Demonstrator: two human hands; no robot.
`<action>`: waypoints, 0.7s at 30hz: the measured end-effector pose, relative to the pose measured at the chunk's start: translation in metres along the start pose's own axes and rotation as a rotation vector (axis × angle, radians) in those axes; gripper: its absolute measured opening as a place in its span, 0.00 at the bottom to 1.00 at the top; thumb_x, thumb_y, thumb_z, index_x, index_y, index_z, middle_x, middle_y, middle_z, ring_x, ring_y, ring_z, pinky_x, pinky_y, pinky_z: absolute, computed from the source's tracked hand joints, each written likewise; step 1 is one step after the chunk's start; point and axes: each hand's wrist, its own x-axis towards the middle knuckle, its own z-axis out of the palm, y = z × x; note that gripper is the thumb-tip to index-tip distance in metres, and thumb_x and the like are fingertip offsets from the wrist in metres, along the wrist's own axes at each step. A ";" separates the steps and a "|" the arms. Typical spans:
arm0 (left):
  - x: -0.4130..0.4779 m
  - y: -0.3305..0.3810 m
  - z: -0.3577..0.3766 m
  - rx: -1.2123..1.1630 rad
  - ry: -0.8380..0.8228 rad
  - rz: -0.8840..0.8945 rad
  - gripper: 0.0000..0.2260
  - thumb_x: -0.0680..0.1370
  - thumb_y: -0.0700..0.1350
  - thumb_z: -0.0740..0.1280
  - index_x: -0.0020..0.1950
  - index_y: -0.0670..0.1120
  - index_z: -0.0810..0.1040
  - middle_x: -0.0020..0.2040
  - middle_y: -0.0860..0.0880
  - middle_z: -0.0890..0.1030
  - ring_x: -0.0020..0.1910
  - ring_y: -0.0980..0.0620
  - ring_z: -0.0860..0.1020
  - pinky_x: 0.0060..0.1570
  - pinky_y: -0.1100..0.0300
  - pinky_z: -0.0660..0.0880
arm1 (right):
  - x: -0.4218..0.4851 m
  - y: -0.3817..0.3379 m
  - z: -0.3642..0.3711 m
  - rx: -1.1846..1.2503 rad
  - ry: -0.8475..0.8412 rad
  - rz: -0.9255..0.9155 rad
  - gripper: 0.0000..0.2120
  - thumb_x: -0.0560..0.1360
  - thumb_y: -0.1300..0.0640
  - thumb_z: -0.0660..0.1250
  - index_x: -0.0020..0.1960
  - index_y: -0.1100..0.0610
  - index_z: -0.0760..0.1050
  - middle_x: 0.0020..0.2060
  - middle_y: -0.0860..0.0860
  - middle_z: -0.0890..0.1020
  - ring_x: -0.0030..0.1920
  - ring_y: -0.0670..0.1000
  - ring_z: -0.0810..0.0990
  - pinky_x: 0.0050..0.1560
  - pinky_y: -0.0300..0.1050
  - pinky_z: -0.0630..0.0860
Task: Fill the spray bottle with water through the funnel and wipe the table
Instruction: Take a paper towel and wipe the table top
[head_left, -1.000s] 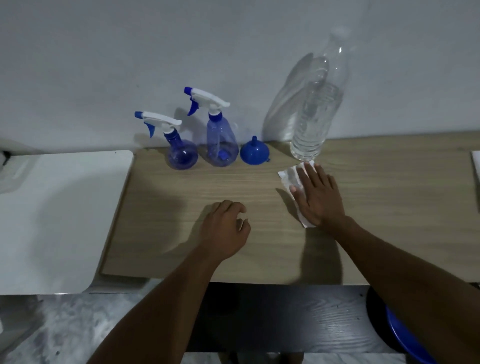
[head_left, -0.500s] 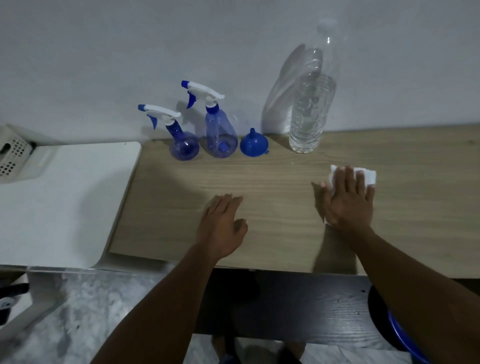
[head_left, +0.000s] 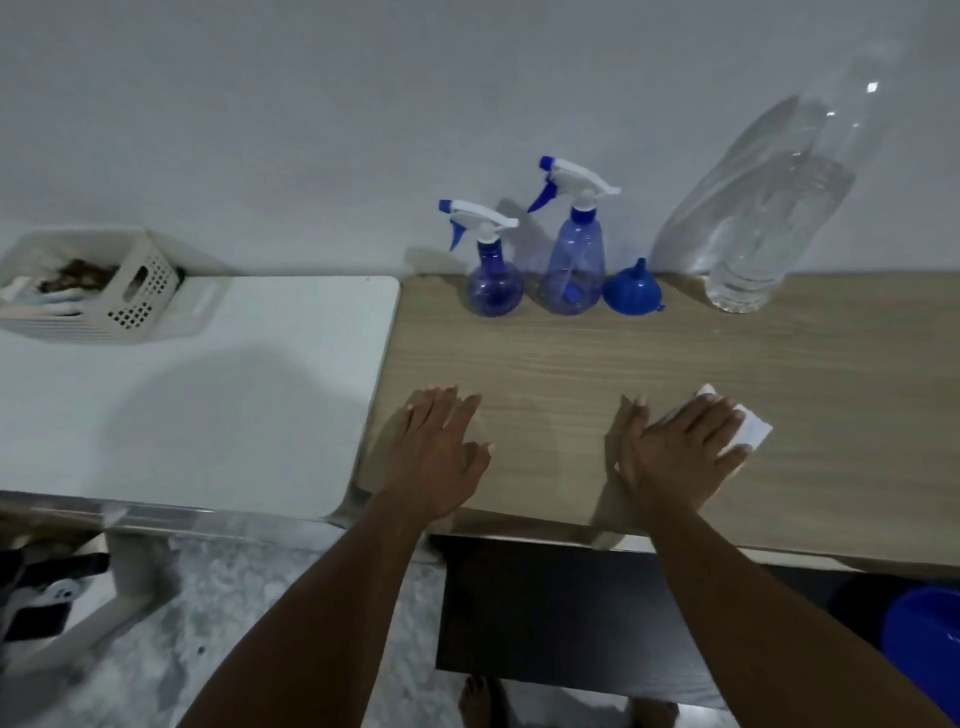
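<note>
Two blue spray bottles stand against the wall on the wooden table (head_left: 675, 353): a short round one (head_left: 493, 286) and a taller one (head_left: 571, 270). A blue funnel (head_left: 631, 292) rests upside down to their right. Beside it stands a large clear water bottle (head_left: 763, 228). My right hand (head_left: 675, 452) lies flat on a white cloth (head_left: 750, 428), pressing it onto the tabletop near the front edge. My left hand (head_left: 436, 447) rests flat on the table's left front corner, holding nothing.
A white table (head_left: 208, 395) adjoins on the left, with a perforated white basket (head_left: 104, 296) at its back. A dark bench (head_left: 545, 613) sits under the wooden table. A blue object (head_left: 930, 639) shows at the lower right.
My right hand slid the cloth from beside the water bottle to the right and then toward the table's front edge. My left hand flattened. The view swung left, showing the basket.
</note>
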 end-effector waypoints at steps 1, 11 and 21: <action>-0.003 -0.016 -0.004 -0.023 0.018 0.001 0.33 0.77 0.66 0.50 0.78 0.51 0.64 0.78 0.45 0.66 0.77 0.41 0.62 0.74 0.43 0.61 | -0.014 -0.026 0.008 -0.009 -0.020 -0.034 0.43 0.79 0.33 0.42 0.79 0.67 0.52 0.79 0.63 0.55 0.80 0.60 0.49 0.76 0.66 0.49; -0.038 -0.132 -0.035 -0.366 0.218 -0.177 0.23 0.81 0.57 0.64 0.74 0.50 0.70 0.72 0.52 0.74 0.69 0.52 0.73 0.68 0.56 0.71 | -0.121 -0.225 0.078 -0.096 -0.227 -0.666 0.41 0.79 0.34 0.37 0.81 0.62 0.47 0.80 0.59 0.52 0.81 0.57 0.44 0.77 0.64 0.41; -0.044 -0.104 -0.032 -0.663 0.336 -0.454 0.20 0.78 0.62 0.64 0.63 0.52 0.80 0.57 0.57 0.83 0.50 0.56 0.82 0.55 0.51 0.80 | -0.120 -0.146 0.055 -0.224 -0.320 -1.384 0.31 0.83 0.41 0.39 0.81 0.55 0.51 0.81 0.51 0.52 0.81 0.52 0.47 0.78 0.58 0.51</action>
